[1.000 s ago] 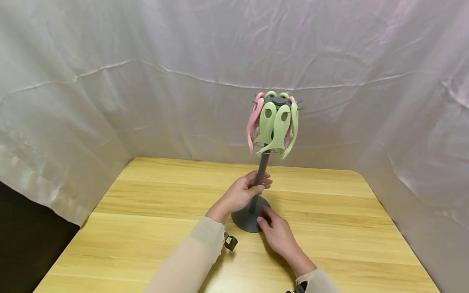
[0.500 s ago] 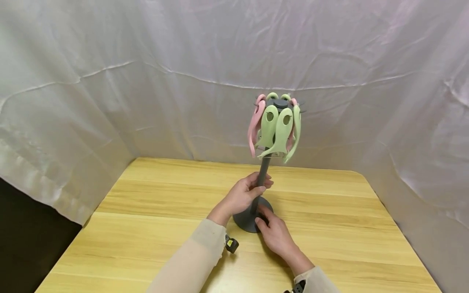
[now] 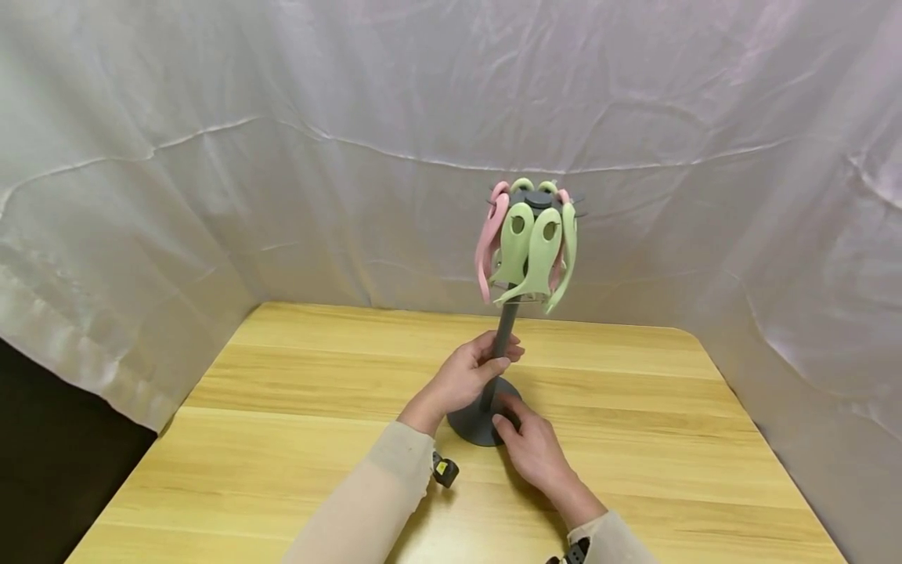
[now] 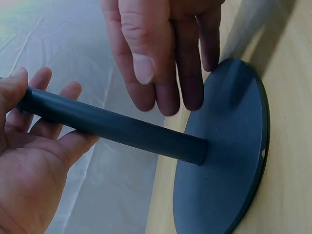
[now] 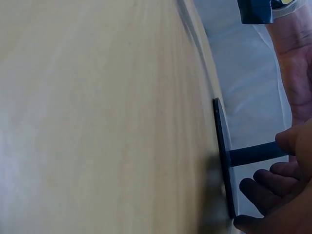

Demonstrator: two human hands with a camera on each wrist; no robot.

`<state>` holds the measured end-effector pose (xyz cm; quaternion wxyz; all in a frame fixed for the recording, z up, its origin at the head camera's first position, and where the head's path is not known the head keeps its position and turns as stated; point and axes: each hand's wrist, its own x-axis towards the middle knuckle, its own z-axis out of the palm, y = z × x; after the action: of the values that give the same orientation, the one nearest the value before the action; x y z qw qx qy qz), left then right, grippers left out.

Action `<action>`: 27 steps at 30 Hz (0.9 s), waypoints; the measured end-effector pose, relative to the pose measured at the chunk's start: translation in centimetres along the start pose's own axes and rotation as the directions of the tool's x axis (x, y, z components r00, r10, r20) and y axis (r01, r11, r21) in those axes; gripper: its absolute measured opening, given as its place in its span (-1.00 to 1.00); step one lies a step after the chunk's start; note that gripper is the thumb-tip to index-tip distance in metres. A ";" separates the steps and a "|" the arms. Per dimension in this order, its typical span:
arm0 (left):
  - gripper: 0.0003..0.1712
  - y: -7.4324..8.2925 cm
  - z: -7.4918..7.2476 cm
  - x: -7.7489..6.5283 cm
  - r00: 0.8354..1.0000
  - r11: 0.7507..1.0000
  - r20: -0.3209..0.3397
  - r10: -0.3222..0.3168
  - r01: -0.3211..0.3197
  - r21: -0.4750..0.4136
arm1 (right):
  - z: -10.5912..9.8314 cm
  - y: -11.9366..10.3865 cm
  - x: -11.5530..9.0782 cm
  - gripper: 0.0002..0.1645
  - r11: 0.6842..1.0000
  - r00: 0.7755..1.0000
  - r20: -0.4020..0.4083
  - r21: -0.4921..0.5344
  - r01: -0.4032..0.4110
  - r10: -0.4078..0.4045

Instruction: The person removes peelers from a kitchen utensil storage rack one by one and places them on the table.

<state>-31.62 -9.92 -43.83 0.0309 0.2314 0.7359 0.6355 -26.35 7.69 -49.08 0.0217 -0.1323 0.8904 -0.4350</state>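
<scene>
A dark grey stand (image 3: pixel 506 317) with a thin pole rises from a round base (image 3: pixel 465 423). Pink and light green fish-shaped pieces (image 3: pixel 541 254), each with a hole near the top, hang around its head. In the head view the pole leans a little to the right. My left hand (image 3: pixel 461 374) holds the pole at its lower half, thumb in front and fingers behind. My right hand (image 3: pixel 537 450) is low beside the base, fingers extended. The left wrist view shows the right hand's fingers (image 4: pixel 165 73) apart from the pole, reaching toward the base.
A wooden table (image 3: pixel 296 462) lies under the stand. Pale draped cloth (image 3: pixel 352 219) surrounds its back and sides. A small black camera (image 3: pixel 445 470) sits at the left wrist, another black device (image 3: pixel 574 551) at the right.
The stand's top has shifted slightly down and right in the head view. My right hand has edged a little left toward the pole. The left hand keeps its hold.
</scene>
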 end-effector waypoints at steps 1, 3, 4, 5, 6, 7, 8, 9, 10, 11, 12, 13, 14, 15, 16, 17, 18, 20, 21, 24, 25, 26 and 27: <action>-0.65 0.0 0.0 0.0 1.000 1.000 0.002 0.001 -0.001 -0.001 | -0.1 0.0 0.0 -0.49 1.000 1.000 -0.002 0.001 -0.006 0.006; -0.65 0.0 -0.1 0.0 1.000 1.000 0.005 0.004 -0.004 -0.001 | -0.2 -0.1 -0.1 -0.48 1.000 1.000 -0.009 0.004 -0.011 0.011; -0.64 0.0 -0.1 0.0 1.000 1.000 0.006 0.004 -0.004 -0.001 | -0.3 -0.2 -0.1 -0.47 1.000 1.000 -0.013 0.009 -0.008 0.008; -0.64 0.0 -0.1 0.0 1.000 1.000 0.007 0.005 -0.005 -0.001 | -0.3 -0.2 -0.1 -0.46 1.000 1.000 -0.018 0.016 -0.007 0.007; -0.64 0.0 -0.1 0.0 1.000 1.000 0.007 0.006 -0.006 -0.002 | -0.4 -0.2 -0.1 -0.45 1.000 1.000 -0.024 0.022 -0.004 0.004; -0.64 0.0 -0.1 0.0 1.000 1.000 0.007 0.006 -0.006 -0.004 | -0.5 -0.3 -0.1 -0.45 0.999 1.000 -0.029 0.031 -0.010 0.011; -0.64 0.1 -0.1 0.0 1.000 1.000 0.006 0.004 -0.004 -0.004 | -0.5 -0.3 -0.1 -0.45 0.999 0.999 -0.036 0.038 -0.007 0.008; -0.64 0.1 -0.1 0.0 1.000 1.000 0.006 0.004 -0.004 -0.005 | -0.6 -0.4 -0.2 -0.45 0.999 0.999 -0.042 0.046 -0.005 0.007; -0.64 0.1 0.0 0.0 1.000 1.000 0.006 0.003 -0.003 -0.006 | -0.7 -0.4 -0.2 -0.45 0.999 0.999 -0.050 0.051 -0.002 0.005; -0.65 0.1 0.0 0.0 1.000 1.000 0.004 0.005 -0.005 -0.008 | -0.8 -0.5 -0.2 -0.46 0.998 0.998 -0.059 0.055 -0.003 0.007; -0.64 0.1 0.0 0.0 1.000 1.000 0.003 0.004 -0.004 -0.008 | -0.9 -0.7 -0.3 -0.47 0.998 0.998 -0.067 0.062 -0.007 0.011; -0.65 0.1 0.0 0.0 1.000 1.000 0.003 0.002 -0.002 -0.008 | -1.0 -0.7 -0.3 -0.47 0.997 0.997 -0.075 0.072 -0.012 0.018; -0.65 0.1 0.0 0.0 1.000 1.000 0.003 0.001 -0.001 -0.010 | -1.1 -0.8 -0.4 -0.48 0.997 0.996 -0.085 0.081 -0.014 0.021; -0.65 0.1 0.0 0.0 1.000 1.000 0.004 0.001 -0.001 -0.012 | -1.2 -1.0 -0.4 -0.49 0.996 0.995 -0.096 0.091 -0.016 0.025; -0.65 0.1 0.0 0.1 1.000 1.000 0.003 -0.002 0.002 -0.013 | -1.4 -1.0 -0.4 -0.50 0.995 0.993 -0.111 0.101 -0.015 0.026; -0.65 0.1 0.0 0.1 1.000 1.000 0.004 -0.005 0.005 -0.013 | -1.5 -1.2 -0.5 -0.50 0.994 0.992 -0.123 0.111 -0.015 0.028; -0.65 0.1 0.0 0.1 1.000 1.000 0.004 -0.010 0.010 -0.013 | -1.6 -1.3 -0.5 -0.50 0.993 0.991 -0.134 0.118 -0.014 0.030; -0.65 0.1 0.0 0.1 1.000 1.000 0.005 -0.017 0.017 -0.015 | -1.9 -1.5 -0.6 -0.51 0.992 0.988 -0.154 0.127 -0.003 0.023; -0.65 0.1 0.0 0.1 1.000 1.000 0.005 -0.019 0.019 -0.014 | -2.1 -1.6 -0.6 -0.51 0.992 0.986 -0.163 0.127 0.002 0.019; -0.64 0.2 -0.1 0.1 1.000 1.000 0.010 -0.023 0.023 -0.011 | -2.6 -2.1 -0.8 -0.52 0.991 0.982 -0.186 0.132 0.011 0.014; -0.64 0.2 -0.1 0.1 1.000 1.000 0.012 -0.023 0.023 -0.012 | -2.7 -2.2 -0.9 -0.53 0.991 0.981 -0.195 0.131 0.015 0.011; -0.64 0.2 -0.1 0.1 1.000 1.000 0.013 -0.023 0.023 -0.010 | -2.9 -2.4 -0.9 -0.53 0.991 0.979 -0.203 0.131 0.021 0.006; -0.64 0.2 -0.1 0.1 1.000 1.000 0.013 -0.020 0.020 -0.008 | -3.2 -2.6 -1.0 -0.53 0.991 0.977 -0.212 0.130 0.029 -0.001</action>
<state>-31.68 -10.00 -43.64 0.0429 0.2279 0.7354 0.6367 -25.32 8.84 -45.18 -0.0676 -0.0905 0.8558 -0.5048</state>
